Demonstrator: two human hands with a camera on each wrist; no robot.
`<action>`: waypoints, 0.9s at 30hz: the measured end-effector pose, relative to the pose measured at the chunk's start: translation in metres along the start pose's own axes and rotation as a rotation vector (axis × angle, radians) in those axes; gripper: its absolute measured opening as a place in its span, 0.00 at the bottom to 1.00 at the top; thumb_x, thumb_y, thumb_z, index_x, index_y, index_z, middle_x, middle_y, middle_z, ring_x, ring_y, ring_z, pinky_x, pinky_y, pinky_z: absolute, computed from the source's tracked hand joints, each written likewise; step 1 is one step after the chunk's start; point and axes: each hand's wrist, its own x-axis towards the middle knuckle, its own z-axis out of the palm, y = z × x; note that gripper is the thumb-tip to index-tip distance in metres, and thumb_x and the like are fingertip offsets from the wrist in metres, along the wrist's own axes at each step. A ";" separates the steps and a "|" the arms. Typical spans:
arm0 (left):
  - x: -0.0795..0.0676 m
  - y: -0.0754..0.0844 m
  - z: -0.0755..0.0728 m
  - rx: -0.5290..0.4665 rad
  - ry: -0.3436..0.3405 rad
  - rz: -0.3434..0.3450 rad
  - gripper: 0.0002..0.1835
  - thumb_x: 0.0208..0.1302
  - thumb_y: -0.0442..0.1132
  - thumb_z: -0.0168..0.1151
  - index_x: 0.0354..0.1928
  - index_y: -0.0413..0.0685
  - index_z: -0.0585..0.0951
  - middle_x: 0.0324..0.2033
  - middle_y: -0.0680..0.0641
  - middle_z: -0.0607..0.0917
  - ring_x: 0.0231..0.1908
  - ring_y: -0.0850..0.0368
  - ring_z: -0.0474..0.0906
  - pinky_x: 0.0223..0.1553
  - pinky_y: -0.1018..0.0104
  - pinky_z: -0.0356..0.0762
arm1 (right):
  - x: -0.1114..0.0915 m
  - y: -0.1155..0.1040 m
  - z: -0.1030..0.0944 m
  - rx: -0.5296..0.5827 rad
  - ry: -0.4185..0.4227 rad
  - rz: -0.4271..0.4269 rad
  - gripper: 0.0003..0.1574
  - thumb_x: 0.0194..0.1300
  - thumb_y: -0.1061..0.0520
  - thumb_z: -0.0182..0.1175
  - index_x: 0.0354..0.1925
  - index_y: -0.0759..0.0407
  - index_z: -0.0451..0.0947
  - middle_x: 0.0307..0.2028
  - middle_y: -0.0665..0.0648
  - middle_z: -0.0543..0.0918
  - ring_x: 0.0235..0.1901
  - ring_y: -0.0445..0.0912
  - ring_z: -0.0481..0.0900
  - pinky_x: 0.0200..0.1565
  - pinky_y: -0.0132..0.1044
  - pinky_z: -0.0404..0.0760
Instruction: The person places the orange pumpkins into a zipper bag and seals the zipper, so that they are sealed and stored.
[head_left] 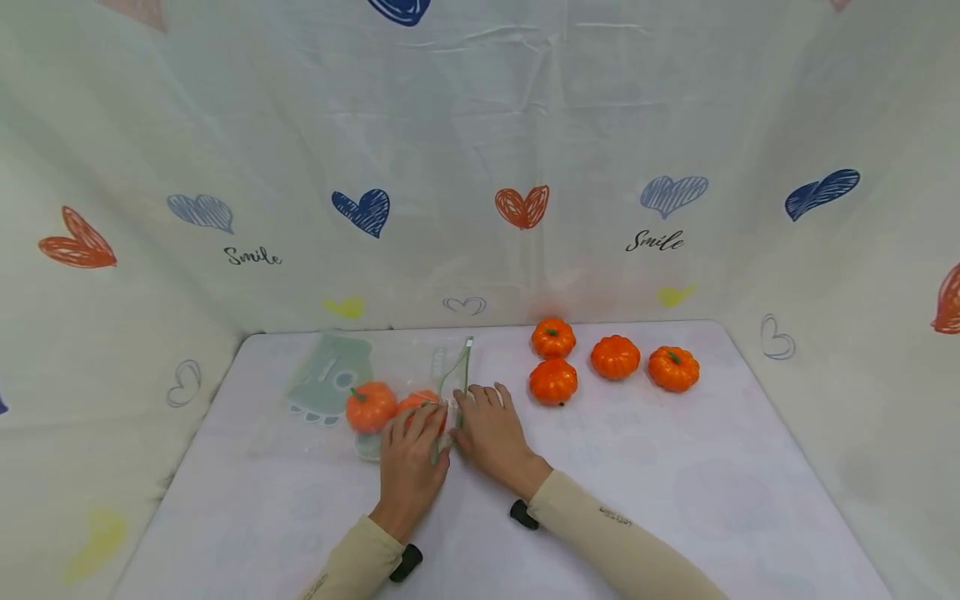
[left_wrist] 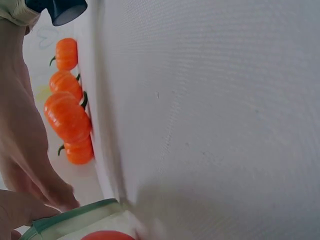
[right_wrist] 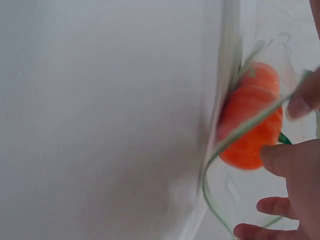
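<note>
A clear plastic bag [head_left: 330, 367] with a green print and green-edged mouth lies flat on the table. Inside it are two small orange pumpkins: the left pumpkin [head_left: 371, 407] and the right pumpkin [right_wrist: 252, 135] near the mouth. My left hand [head_left: 411, 462] lies over the bag's front part, its thumb and fingers pinching the green edge [right_wrist: 250, 124] of the mouth. On the other side of that opening, my right hand [head_left: 491, 433] reaches in with fingers spread. Its thumb [right_wrist: 277, 157] overlaps the nearer pumpkin in the right wrist view.
Several more orange pumpkins stand at the back right: one at the back [head_left: 553, 338], one just before it [head_left: 553, 381], then one in the middle [head_left: 615, 357] and one farthest right [head_left: 673, 369]. Behind the table hangs a white curtain [head_left: 450, 125] printed with hearts.
</note>
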 end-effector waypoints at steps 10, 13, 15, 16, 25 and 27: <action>0.000 0.000 0.000 -0.018 0.015 0.001 0.41 0.30 0.26 0.88 0.57 0.39 0.87 0.52 0.43 0.86 0.54 0.40 0.77 0.55 0.48 0.72 | -0.013 0.045 -0.027 -0.002 0.062 0.122 0.41 0.65 0.45 0.75 0.69 0.59 0.75 0.65 0.66 0.75 0.65 0.61 0.72 0.71 0.58 0.67; -0.001 0.000 0.000 -0.018 0.016 -0.002 0.41 0.31 0.26 0.88 0.57 0.39 0.87 0.52 0.44 0.86 0.54 0.40 0.77 0.55 0.48 0.72 | -0.018 0.059 -0.032 -0.003 0.055 0.176 0.43 0.64 0.46 0.76 0.70 0.61 0.74 0.66 0.67 0.74 0.66 0.62 0.70 0.71 0.58 0.67; -0.001 0.000 0.000 -0.018 0.014 -0.004 0.41 0.31 0.26 0.88 0.57 0.39 0.87 0.52 0.43 0.86 0.54 0.40 0.77 0.55 0.48 0.72 | -0.021 0.067 -0.033 -0.009 0.065 0.200 0.43 0.63 0.46 0.77 0.69 0.62 0.74 0.65 0.69 0.74 0.66 0.63 0.70 0.70 0.59 0.67; -0.001 0.000 0.000 -0.018 0.013 -0.005 0.40 0.31 0.26 0.88 0.57 0.39 0.87 0.52 0.43 0.86 0.54 0.40 0.77 0.55 0.48 0.72 | -0.023 0.071 -0.034 -0.008 0.076 0.207 0.44 0.62 0.47 0.77 0.69 0.63 0.74 0.65 0.69 0.74 0.66 0.63 0.70 0.70 0.59 0.67; -0.001 -0.001 0.000 -0.022 0.010 -0.005 0.41 0.31 0.27 0.89 0.57 0.39 0.86 0.53 0.43 0.86 0.54 0.40 0.76 0.55 0.48 0.72 | -0.032 0.100 -0.035 -0.012 0.085 0.276 0.45 0.60 0.48 0.78 0.69 0.64 0.74 0.64 0.73 0.73 0.64 0.68 0.70 0.69 0.63 0.68; -0.001 -0.001 0.001 -0.025 0.013 -0.002 0.41 0.31 0.27 0.89 0.58 0.39 0.86 0.53 0.43 0.86 0.55 0.41 0.76 0.55 0.48 0.71 | -0.034 0.104 -0.036 -0.011 0.053 0.294 0.47 0.60 0.48 0.79 0.70 0.64 0.73 0.66 0.74 0.71 0.65 0.68 0.69 0.70 0.63 0.67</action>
